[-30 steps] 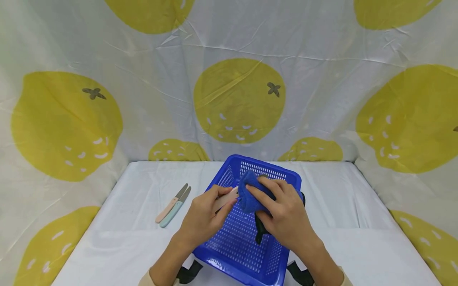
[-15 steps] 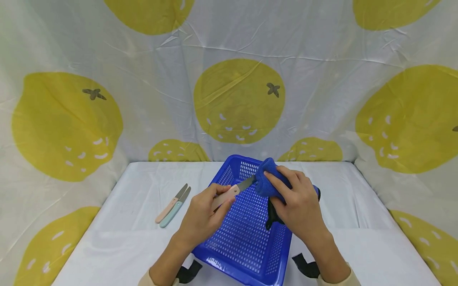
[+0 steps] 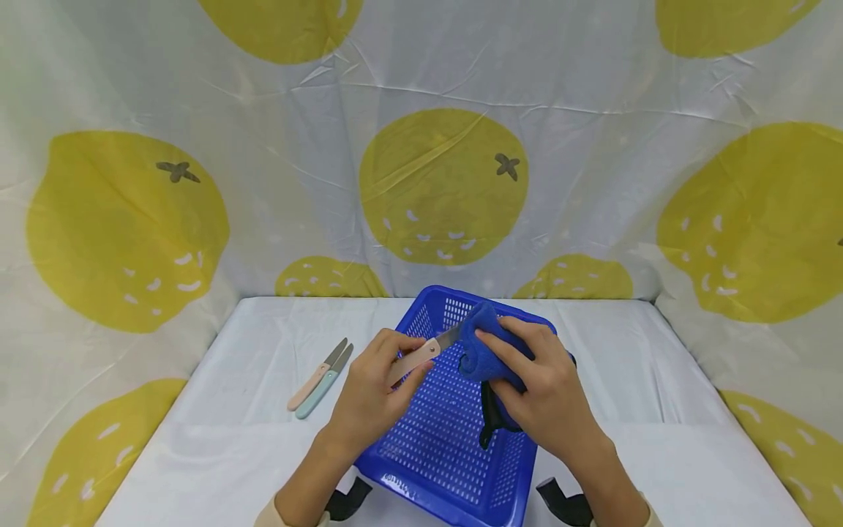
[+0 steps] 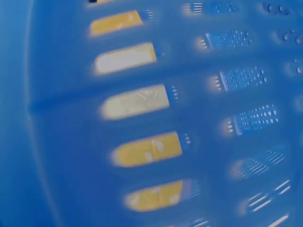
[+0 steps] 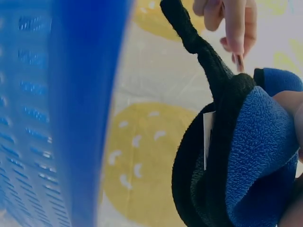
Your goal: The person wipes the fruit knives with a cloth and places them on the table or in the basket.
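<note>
My left hand point(image 3: 378, 377) pinches the pale pink handle of a small knife point(image 3: 418, 359) between thumb and fingers, its blade pointing up to the right. A blue towel point(image 3: 484, 348) is bunched in my right hand point(image 3: 540, 380) and wraps the blade's far part, so the tip is hidden. Black trim and a black loop hang below the cloth. In the right wrist view the towel point(image 5: 260, 151) fills the right side, with fingers of the left hand point(image 5: 236, 23) beyond it. Both hands are over a blue plastic basket point(image 3: 435, 446); the left wrist view shows only the basket's slotted wall point(image 4: 71, 142).
Two small knives lie side by side on the white-covered table, left of the basket: a pink-handled knife point(image 3: 309, 388) and a mint-handled knife point(image 3: 317, 395). A lemon-print curtain point(image 3: 441, 183) encloses the back and sides.
The right hand and towel slide out along the blade, away from the handle, baring some metal, then come partway back. The left hand keeps its grip and stays nearly still.
</note>
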Demonstrator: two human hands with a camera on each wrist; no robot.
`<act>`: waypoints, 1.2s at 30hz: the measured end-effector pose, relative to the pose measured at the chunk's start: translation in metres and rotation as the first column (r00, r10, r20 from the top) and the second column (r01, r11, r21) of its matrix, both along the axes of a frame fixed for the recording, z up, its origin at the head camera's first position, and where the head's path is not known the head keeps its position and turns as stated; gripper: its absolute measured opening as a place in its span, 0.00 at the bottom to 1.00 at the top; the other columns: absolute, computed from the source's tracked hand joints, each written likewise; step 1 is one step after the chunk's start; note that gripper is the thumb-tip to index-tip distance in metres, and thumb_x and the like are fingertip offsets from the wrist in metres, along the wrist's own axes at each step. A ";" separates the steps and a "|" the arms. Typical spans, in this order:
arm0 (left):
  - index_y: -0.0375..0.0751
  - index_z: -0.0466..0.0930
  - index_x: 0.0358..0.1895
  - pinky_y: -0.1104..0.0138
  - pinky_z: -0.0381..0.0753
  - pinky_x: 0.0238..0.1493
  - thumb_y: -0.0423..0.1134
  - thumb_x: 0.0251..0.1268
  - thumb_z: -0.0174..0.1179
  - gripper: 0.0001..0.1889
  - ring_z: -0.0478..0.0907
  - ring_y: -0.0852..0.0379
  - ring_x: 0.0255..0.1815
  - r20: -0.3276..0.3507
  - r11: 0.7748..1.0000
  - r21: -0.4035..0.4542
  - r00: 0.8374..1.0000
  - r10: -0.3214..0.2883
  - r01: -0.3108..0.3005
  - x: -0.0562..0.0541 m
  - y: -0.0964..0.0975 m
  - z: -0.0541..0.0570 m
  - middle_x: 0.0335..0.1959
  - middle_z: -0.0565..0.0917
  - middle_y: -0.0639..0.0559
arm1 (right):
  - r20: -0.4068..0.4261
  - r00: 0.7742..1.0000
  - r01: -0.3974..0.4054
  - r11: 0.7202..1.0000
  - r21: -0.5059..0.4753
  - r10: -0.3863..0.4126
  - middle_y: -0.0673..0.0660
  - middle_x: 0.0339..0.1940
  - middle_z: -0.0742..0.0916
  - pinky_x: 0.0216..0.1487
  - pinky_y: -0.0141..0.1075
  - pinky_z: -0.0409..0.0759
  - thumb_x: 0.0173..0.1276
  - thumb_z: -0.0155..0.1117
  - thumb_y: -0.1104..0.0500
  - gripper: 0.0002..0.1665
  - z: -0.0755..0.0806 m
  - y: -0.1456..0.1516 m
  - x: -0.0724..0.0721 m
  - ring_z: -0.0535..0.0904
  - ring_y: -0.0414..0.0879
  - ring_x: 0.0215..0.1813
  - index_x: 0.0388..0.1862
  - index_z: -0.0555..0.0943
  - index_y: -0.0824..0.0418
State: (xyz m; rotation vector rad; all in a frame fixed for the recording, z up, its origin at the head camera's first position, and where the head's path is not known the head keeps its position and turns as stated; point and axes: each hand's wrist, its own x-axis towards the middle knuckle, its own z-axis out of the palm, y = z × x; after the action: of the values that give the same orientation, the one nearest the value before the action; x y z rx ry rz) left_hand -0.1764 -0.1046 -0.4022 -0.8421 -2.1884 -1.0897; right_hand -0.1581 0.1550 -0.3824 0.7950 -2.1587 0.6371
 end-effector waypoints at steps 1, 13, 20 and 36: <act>0.43 0.80 0.53 0.70 0.86 0.38 0.36 0.68 0.69 0.14 0.81 0.59 0.40 0.000 1.000 -0.003 1.000 -0.002 0.002 0.001 0.001 0.000 0.47 0.82 0.51 | 0.010 1.000 -0.009 1.000 0.008 0.009 0.60 0.64 0.82 0.65 0.49 0.79 0.58 0.73 0.63 0.32 0.000 -0.002 0.001 0.77 0.57 0.64 0.64 0.84 0.52; 0.36 0.81 0.54 0.76 0.84 0.40 0.29 0.65 0.69 0.16 0.83 0.58 0.40 -0.089 0.998 -0.044 0.994 -0.055 0.052 0.002 0.008 -0.004 0.45 0.78 0.49 | 0.067 0.994 -0.089 0.990 0.110 0.082 0.56 0.67 0.80 0.65 0.56 0.79 0.61 0.76 0.59 0.33 -0.001 -0.018 0.010 0.76 0.56 0.64 0.68 0.81 0.48; 0.35 0.82 0.55 0.78 0.81 0.35 0.30 0.66 0.68 0.15 0.81 0.60 0.34 -0.120 0.997 -0.042 0.991 -0.065 0.061 0.003 0.008 -0.004 0.41 0.75 0.49 | 0.041 0.999 -0.037 0.989 0.144 0.032 0.57 0.66 0.81 0.62 0.58 0.80 0.59 0.77 0.59 0.36 -0.001 -0.018 0.011 0.77 0.57 0.62 0.68 0.81 0.48; 0.36 0.81 0.53 0.75 0.85 0.38 0.31 0.66 0.69 0.14 0.84 0.56 0.39 -0.102 0.998 -0.033 0.993 -0.061 0.058 0.006 0.004 0.001 0.43 0.78 0.47 | 0.029 0.996 0.075 0.989 0.124 -0.080 0.60 0.66 0.80 0.61 0.58 0.80 0.59 0.77 0.61 0.36 0.001 0.001 0.000 0.76 0.60 0.63 0.69 0.81 0.49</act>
State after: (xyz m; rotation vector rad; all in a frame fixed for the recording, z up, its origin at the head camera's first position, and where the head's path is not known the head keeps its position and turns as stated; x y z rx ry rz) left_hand -0.1708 -0.1006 -0.4009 -0.9609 -2.1117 -1.0208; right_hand -0.1577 0.1565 -0.3810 0.7653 -2.2655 0.4848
